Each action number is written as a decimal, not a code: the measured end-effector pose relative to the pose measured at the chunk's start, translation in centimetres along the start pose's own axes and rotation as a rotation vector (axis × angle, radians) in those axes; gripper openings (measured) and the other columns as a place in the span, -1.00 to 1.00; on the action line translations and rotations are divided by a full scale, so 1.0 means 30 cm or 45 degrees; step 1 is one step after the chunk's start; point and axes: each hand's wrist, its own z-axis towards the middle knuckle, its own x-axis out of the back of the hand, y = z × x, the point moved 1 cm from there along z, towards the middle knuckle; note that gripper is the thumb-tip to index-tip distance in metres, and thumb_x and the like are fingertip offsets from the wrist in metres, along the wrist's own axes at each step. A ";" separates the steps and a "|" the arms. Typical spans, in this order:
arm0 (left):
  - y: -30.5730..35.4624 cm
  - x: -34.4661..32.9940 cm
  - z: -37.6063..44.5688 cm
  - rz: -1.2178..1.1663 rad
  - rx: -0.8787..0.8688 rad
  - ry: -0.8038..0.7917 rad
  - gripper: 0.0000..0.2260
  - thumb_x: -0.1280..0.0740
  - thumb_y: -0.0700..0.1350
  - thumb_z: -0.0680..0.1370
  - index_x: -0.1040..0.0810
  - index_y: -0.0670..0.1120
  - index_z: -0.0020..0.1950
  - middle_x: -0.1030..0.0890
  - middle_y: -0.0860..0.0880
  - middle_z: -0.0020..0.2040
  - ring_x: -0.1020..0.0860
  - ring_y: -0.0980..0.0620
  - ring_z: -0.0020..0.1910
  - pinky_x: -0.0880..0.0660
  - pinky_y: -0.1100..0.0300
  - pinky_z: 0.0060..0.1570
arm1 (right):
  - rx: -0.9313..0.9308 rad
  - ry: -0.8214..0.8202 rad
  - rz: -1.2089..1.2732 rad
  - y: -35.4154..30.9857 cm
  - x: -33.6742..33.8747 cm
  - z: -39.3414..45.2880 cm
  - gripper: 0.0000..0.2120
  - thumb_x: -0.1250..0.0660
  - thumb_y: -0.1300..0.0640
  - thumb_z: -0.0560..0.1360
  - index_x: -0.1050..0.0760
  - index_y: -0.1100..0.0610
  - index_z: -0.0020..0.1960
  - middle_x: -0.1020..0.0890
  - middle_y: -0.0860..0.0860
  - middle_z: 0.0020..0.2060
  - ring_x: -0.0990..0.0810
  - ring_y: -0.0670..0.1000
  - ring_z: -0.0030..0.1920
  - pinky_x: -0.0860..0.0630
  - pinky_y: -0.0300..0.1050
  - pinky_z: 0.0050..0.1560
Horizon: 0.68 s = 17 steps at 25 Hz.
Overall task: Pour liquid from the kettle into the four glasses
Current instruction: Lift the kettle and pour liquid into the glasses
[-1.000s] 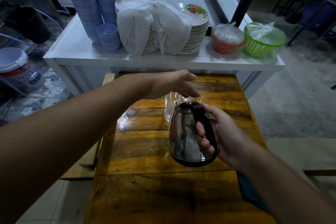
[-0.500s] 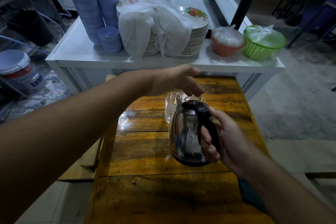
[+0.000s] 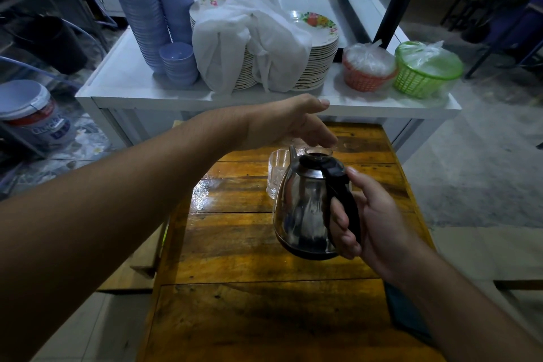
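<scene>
Head camera looks down at a wooden desk [image 3: 235, 244]. The right hand [image 3: 373, 223] makes the grip here. Its fingers [image 3: 342, 223] are curled tight around the black handle [image 3: 345, 203] of the kettle [image 3: 305, 209], and it holds the kettle up above the desk. The kettle stands nearly straight, not tipped much yet. Its thin spout [image 3: 292, 153] is on the far side from the grip and leans a little to the left.

The glasses [image 3: 276, 170] stand on the desk just past the spout, away from the grip. The kettle hides most of them, so only one shows well and its fill cannot be seen. How many are there cannot be told.

The left hand [image 3: 291, 123] is open and holds nothing. It floats flat just above the kettle lid [image 3: 318, 154] and the glasses, nearer to them than the right hand is.

The pour likely needs the grip to push forward a bit and tip the spout down over a glass.
</scene>
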 end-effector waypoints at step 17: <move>0.109 -0.206 0.086 0.207 0.077 -0.026 -0.40 0.12 0.19 0.65 -0.53 -0.09 0.38 -0.51 -0.09 0.41 -0.39 0.11 0.35 -0.09 0.07 0.26 | -0.085 0.043 -0.138 0.016 0.231 -0.147 -0.34 -0.06 -0.36 0.54 -0.43 0.14 -0.44 -0.39 0.05 -0.57 -0.36 -0.01 -0.57 -0.34 -0.19 -0.51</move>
